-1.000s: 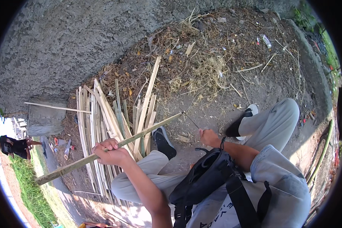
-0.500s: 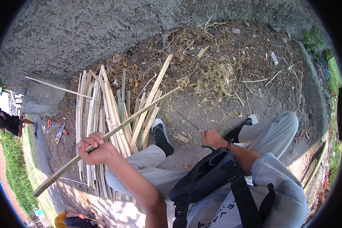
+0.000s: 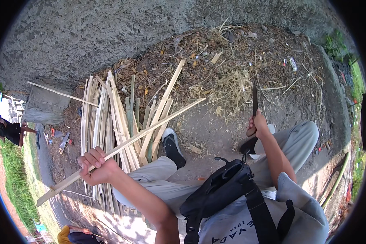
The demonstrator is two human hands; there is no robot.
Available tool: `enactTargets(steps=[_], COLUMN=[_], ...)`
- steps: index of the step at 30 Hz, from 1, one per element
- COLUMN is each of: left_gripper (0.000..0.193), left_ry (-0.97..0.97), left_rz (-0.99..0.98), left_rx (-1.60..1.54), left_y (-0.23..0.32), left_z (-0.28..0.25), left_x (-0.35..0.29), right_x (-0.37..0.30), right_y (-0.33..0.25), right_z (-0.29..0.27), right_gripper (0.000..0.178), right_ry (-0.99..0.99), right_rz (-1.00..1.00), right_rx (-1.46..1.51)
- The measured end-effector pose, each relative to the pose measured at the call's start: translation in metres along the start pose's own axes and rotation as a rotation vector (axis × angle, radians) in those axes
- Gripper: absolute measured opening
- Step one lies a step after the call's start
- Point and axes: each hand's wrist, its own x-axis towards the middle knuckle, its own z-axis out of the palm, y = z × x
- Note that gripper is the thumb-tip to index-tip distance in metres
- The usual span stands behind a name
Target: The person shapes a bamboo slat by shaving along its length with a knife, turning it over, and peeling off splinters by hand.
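My left hand [image 3: 97, 166] is wrapped round a long pale bamboo strip [image 3: 162, 121], which slants from the lower left up to the middle of the view. The strip passes over a pile of split bamboo strips [image 3: 103, 134] lying on the ground to my left. In my right hand [image 3: 259, 125] is a long knife [image 3: 255, 99], gripped by its wooden handle. Its dark blade points away from me, well apart from the strip. Between the two hands lies bare soil near my shoes [image 3: 174, 148].
A rough grey wall [image 3: 110, 36] runs along the far side, with dry leaves and shavings [image 3: 232, 85] below it. At the left stand a concrete block [image 3: 46, 103] and a handsaw [image 3: 64, 141]. Another person [image 3: 10, 130] is farther left. A black bag [image 3: 215, 187] hangs at my waist.
My right hand has moved right and away from me, and the knife has swung from pointing left to pointing away. The strip has rolled to its paler side and shifted slightly right.
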Motion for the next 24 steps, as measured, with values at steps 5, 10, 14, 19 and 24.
enactTargets(steps=[5,10,14,19,24], left_gripper=[0.011,0.027,0.04,0.041,0.041], left_ry=[-0.295,-0.606,-0.638,-0.617,-0.456], left_rz=[-0.023,-0.007,0.096,0.155,0.195], left_rx=[-0.038,-0.067,-0.058,-0.078,0.035], left_y=[-0.014,-0.033,-0.043,-0.062,-0.072], left_z=[0.008,0.011,0.037,0.056,0.064], left_x=[-0.007,-0.011,-0.026,-0.039,-0.049], right_x=[-0.049,-0.046,-0.053,-0.046,-0.049], right_y=[-0.022,0.009,0.015,0.022,0.033], right_z=[0.002,0.047,0.077,0.079,0.08], right_gripper=[0.048,0.049,0.047,0.051,0.064], right_ry=[-0.288,-0.376,-0.362,-0.329,-0.312], right_rz=[0.188,0.277,0.038,-0.209,-0.243], right_rx=[0.237,0.132,-0.018,-0.336,-0.596])
